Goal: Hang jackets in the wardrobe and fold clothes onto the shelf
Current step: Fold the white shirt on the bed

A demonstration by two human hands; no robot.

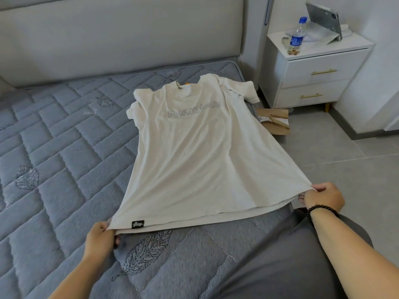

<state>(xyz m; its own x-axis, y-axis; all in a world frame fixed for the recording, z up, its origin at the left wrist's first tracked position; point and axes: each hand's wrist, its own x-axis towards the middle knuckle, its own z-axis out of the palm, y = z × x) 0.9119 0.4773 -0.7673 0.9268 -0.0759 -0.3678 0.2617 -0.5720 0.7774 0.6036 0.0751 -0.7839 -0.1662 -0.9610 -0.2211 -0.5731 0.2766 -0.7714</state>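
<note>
A cream T-shirt (194,152) lies spread front-up, stretching away from both hands with its collar at the far end. Pale raised lettering crosses the chest. Its hem is pulled taut between the left hand (100,238) and the right hand (322,198), each pinching one bottom corner; a small black label sits just beside the left hand.

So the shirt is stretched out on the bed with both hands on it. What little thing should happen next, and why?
Probably lower the hem and let it lie flat. The left hand and right hand each pinch a bottom corner of the white T-shirt, holding the hem taut and slightly off the mattress, while the top end already lies on it. Flat, it would be ready to fold.
</note>
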